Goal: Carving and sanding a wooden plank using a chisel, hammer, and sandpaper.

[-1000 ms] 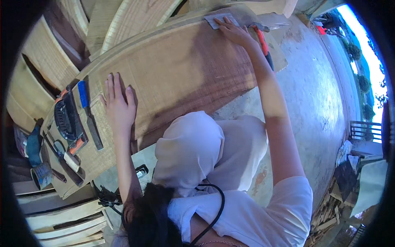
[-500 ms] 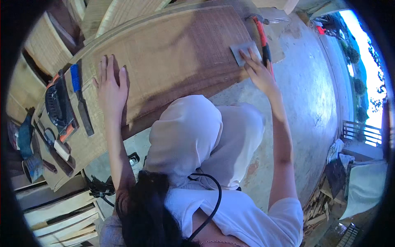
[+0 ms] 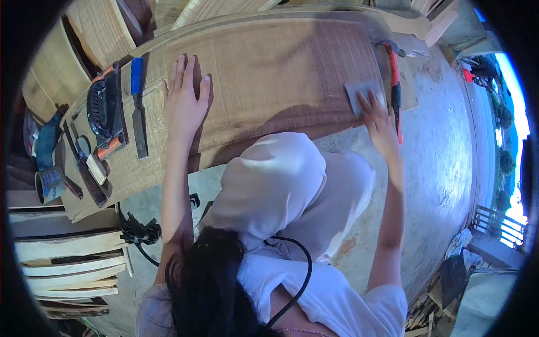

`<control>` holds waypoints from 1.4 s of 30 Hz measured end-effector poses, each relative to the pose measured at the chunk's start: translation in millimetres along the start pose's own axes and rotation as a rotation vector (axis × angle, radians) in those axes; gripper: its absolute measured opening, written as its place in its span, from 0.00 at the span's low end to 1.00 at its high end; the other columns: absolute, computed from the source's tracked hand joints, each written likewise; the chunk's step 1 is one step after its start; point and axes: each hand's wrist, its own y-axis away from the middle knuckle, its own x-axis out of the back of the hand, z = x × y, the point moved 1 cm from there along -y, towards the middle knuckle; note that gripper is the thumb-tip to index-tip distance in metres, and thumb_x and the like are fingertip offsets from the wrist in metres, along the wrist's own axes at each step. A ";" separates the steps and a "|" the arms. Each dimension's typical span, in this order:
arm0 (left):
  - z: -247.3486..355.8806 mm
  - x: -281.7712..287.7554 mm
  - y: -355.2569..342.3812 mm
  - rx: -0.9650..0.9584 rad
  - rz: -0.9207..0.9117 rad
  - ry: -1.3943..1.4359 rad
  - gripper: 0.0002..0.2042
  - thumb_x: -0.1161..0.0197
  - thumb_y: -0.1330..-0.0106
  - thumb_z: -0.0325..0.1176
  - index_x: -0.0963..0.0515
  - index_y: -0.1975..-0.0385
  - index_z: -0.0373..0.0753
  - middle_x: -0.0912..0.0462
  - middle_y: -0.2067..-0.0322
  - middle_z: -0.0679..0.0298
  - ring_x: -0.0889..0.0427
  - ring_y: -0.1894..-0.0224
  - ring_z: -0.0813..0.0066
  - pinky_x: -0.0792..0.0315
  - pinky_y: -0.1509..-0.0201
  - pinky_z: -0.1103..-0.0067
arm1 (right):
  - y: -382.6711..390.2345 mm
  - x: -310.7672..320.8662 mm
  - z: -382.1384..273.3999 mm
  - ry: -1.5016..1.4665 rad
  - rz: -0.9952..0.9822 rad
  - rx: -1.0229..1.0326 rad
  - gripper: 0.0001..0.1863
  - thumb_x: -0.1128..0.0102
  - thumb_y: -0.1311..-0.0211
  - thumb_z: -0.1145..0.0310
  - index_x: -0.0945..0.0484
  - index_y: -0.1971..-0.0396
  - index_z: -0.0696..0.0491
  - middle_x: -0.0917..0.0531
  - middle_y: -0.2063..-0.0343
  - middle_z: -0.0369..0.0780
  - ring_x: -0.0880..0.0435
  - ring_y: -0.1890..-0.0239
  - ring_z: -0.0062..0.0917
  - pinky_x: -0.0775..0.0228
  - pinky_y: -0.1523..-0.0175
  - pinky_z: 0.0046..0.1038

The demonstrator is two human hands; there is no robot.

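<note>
A wide brown wooden board lies across in front of me. My left hand rests flat on its left part, fingers stretched out and holding nothing. At the board's right end, my right hand grips a thin grey rectangular sheet against the wood, fingers over its face; the thumb is hidden. I cannot tell whether it is a metal scraper or abrasive sheet. A red-and-black-handled hammer lies just right of that hand. Left of my left hand lies a blue-handled chisel.
Beside the chisel lies a black-and-orange tool, near other hand tools and a tape roll. Curved wooden slats are stacked at lower left, more planks at upper left. Concrete floor stretches right; my knees are close to the board.
The view has shifted, so the scene sits further right. Against the board, my right hand and the grey sheet have moved left and nearer me, away from the hammer. My left hand stays put.
</note>
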 end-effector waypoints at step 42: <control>1.4 2.6 2.9 0.003 0.013 -0.066 0.24 0.58 0.37 0.46 0.40 0.43 0.43 0.43 0.40 0.58 0.46 0.37 0.62 0.57 0.36 0.60 | -30.1 2.5 -51.6 0.157 -0.119 0.116 0.22 0.65 0.37 0.52 0.44 0.42 0.30 0.47 0.38 0.41 0.47 0.38 0.40 0.64 0.42 0.60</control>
